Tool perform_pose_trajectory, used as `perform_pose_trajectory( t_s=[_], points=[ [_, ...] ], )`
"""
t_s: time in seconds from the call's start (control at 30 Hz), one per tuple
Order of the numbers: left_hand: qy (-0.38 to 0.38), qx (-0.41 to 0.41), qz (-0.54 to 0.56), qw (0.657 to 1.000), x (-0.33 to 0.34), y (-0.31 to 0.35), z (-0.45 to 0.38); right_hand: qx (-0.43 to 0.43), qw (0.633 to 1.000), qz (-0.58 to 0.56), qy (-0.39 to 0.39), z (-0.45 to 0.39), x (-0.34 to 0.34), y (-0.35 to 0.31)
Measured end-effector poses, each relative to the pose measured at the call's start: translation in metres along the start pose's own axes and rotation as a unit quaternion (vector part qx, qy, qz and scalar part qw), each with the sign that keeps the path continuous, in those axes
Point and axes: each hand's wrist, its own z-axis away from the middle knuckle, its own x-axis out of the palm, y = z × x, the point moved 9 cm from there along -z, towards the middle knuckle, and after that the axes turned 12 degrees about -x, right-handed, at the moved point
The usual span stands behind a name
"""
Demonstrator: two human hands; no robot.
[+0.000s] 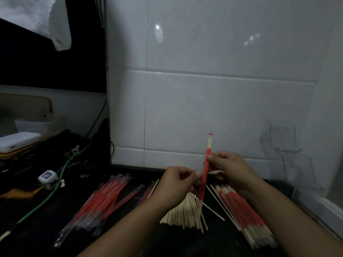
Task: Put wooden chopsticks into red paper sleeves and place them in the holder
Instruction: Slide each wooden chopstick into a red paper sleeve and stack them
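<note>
White tiled wall behind dark worktop [46, 216], left hand [174, 184] and right hand [230, 169] both pinching one upright red sleeve [205, 175] with chopstick [210, 142] tip showing, bare chopsticks [183, 212] below hands, sleeved pile [245, 214] under right hand, clear holder [282, 138] beyond right hand.

Glossy white wall tiles [213, 75] fill the far side, catching small glints of light. At left a white cloth [46, 21] hangs before a dark opening; the black countertop [55, 210] lies dim.
</note>
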Motion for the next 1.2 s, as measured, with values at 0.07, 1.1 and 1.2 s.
perform_pose_trajectory(
  t_s=[0.07,1.1,1.2],
  points=[
    [0.023,-0.003,-0.063,0.998,-0.007,-0.01,-0.002,0.018,0.999,0.032,0.027,-0.008,-0.021,0.011],
    [0.232,-0.139,-0.562,0.781,-0.137,-0.129,-0.014,-0.09,0.874,0.477,-0.001,0.07,0.017,0.095],
    [0.247,-0.118,-0.564,0.779,-0.133,-0.121,-0.013,-0.061,0.864,0.499,-0.019,0.069,0.02,0.107]
  ],
)
